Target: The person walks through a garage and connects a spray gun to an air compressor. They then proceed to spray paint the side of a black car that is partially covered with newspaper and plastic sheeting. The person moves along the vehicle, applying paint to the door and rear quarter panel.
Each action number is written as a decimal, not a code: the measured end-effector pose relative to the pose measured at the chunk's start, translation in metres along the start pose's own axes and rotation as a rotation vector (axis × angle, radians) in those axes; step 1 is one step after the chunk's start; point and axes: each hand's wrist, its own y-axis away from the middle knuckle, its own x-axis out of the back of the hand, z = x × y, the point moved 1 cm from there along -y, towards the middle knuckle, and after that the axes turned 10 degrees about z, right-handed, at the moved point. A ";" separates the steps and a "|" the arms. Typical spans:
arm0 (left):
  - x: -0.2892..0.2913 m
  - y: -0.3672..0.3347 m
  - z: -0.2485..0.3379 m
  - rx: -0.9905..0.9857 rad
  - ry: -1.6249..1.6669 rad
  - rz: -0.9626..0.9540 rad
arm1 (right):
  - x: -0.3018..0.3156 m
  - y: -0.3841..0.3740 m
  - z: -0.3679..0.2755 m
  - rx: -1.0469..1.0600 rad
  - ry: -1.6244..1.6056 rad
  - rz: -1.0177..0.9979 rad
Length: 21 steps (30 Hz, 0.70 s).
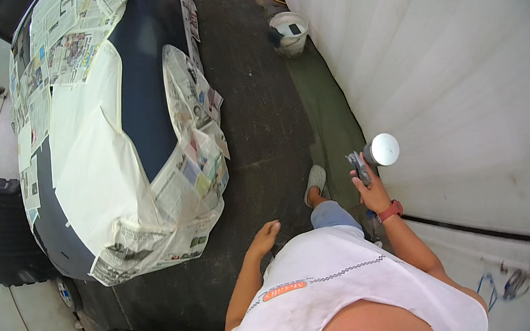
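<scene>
My right hand [374,195] has its grip wrapped around a silvery spray gun [359,169] (the round, white-topped cup [385,149] faces my camera), beside the pale wall [450,57]. My left hand [265,237] curls loosely; from here I cannot tell how narrow that grip is. Ahead-left stands the newspaper-masked vehicle [91,131]; a white bucket [294,48] sits near the wall.

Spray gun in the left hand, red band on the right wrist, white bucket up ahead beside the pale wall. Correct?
One error: the head view shows the spray gun in the right hand, not the left. Red band on the right wrist and white bucket ahead beside the pale wall stand.
</scene>
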 end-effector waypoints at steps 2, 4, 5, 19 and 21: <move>0.019 -0.029 -0.062 0.099 0.134 0.226 | -0.004 -0.050 0.007 0.103 -0.026 0.036; 0.037 -0.023 -0.047 0.121 -0.273 0.282 | 0.013 -0.089 -0.001 0.020 -0.038 0.088; 0.046 -0.022 -0.029 0.223 -0.401 0.145 | 0.023 -0.113 -0.013 -0.048 -0.048 0.107; 0.072 -0.170 0.108 0.617 -0.126 0.128 | 0.044 -0.299 -0.002 -0.314 0.193 0.397; 0.090 -0.202 0.121 0.645 -0.123 0.135 | 0.027 -0.346 -0.015 -0.343 0.220 0.338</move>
